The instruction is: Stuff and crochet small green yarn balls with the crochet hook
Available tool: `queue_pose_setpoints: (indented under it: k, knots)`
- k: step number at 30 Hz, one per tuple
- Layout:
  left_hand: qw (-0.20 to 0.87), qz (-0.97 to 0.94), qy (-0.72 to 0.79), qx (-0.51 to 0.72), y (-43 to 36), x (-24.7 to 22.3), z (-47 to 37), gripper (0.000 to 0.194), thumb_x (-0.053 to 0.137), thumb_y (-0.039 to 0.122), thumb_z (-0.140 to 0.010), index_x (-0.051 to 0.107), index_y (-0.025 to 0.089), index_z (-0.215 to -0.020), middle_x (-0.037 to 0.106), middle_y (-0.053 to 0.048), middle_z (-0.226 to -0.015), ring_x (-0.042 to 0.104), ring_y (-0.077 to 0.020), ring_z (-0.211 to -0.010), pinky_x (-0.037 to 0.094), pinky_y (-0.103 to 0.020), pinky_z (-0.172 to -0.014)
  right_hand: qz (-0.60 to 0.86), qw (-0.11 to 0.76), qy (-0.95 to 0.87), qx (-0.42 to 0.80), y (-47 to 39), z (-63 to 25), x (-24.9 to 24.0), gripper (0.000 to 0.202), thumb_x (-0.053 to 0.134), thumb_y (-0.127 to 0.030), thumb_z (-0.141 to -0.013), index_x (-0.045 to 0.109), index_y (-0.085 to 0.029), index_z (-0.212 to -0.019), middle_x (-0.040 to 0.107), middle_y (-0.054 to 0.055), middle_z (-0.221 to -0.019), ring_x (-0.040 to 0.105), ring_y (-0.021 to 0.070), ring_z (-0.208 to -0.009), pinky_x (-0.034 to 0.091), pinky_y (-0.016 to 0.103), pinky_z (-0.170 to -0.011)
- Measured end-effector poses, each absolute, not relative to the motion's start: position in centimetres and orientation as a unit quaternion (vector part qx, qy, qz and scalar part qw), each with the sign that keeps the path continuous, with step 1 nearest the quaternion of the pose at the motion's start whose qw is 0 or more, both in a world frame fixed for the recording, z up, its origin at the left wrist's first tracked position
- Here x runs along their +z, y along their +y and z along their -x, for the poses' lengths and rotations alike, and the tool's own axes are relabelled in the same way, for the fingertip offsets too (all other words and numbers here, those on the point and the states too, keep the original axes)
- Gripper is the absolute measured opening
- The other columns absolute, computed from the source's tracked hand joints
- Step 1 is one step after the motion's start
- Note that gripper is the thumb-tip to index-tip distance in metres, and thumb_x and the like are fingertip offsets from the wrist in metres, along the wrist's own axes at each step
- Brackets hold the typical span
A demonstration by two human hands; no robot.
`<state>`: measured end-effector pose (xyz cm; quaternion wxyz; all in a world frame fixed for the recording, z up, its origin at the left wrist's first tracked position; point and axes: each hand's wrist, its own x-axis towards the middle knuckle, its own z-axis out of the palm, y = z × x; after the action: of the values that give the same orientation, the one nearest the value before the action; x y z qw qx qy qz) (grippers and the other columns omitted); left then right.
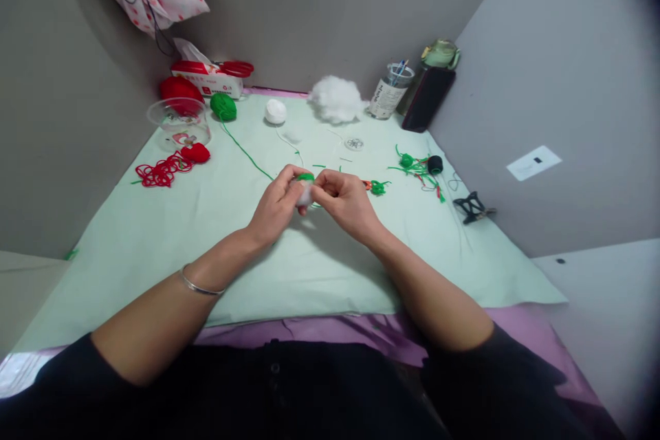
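Between my hands is a small green and white yarn piece (305,194), its green part on top and a white part below. My left hand (276,205) grips it from the left with the fingers wrapped round it. On its right side, my right hand (348,201) is closed in a pinch against the piece; whatever lies between those fingertips is hidden. A green strand (245,150) runs from the green yarn ball (223,106) to my left hand. Just beyond my right hand lies a small orange and green yarn piece (378,187).
White stuffing (336,99) and a white yarn ball (275,111) sit at the back. Red yarn (165,168) and a clear tub (180,134) are left. Black thread (435,164), a black stand (471,207), a can of pens (389,93) and a phone (429,97) are right.
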<state>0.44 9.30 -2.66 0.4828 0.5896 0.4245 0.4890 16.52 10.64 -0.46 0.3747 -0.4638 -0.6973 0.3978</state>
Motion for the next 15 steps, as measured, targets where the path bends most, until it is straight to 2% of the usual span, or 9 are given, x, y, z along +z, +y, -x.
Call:
queue_pose_setpoints:
  k: [3,5,10,15]
  knots:
    - [0.520,-0.590,0.386,0.482,9.3,-2.5,-0.3,0.022,0.058,0.041,-0.098,0.058,0.021,-0.109,0.066,0.001,-0.078,0.064,-0.0150,-0.070,0.050,-0.030,-0.076,0.471,0.374,-0.689,0.403,10.8,-16.8,-0.5,0.026,0.062,-0.033,-0.087,0.051,-0.022,-0.067,0.047,-0.005,-0.055,0.037,0.0114,-0.054,0.024,0.028,-0.055]
    - [0.540,-0.584,0.374,0.477,9.4,-2.4,0.0,0.024,0.062,0.041,-0.096,0.057,0.021,-0.110,0.067,0.001,-0.079,0.064,-0.0145,-0.069,0.050,-0.029,-0.075,0.459,0.368,-0.701,0.403,10.9,-17.2,-0.3,0.029,0.062,-0.038,-0.090,0.051,-0.022,-0.068,0.049,-0.004,-0.057,0.037,0.0120,-0.056,0.025,0.028,-0.056]
    - [0.540,-0.585,0.383,0.469,9.7,-2.1,0.3,0.015,0.062,0.033,-0.094,0.056,0.021,-0.102,0.065,0.004,-0.063,0.060,-0.0135,-0.061,0.047,-0.027,-0.067,0.402,0.337,-0.734,0.431,10.8,-17.7,0.5,0.025,0.057,-0.037,-0.094,0.055,-0.020,-0.075,0.051,-0.003,-0.064,0.035,0.0121,-0.059,0.026,0.029,-0.058]
    - [0.515,-0.539,0.452,0.490,9.7,-2.2,-0.1,0.005,0.058,0.019,-0.085,0.055,0.023,-0.086,0.053,0.007,-0.050,0.045,-0.0111,-0.045,0.035,-0.024,-0.048,0.381,0.327,-0.772,0.390,10.1,-17.1,0.2,0.018,0.054,-0.030,-0.094,0.052,-0.022,-0.078,0.038,-0.007,-0.059,0.033,0.0118,-0.057,0.025,0.028,-0.058]
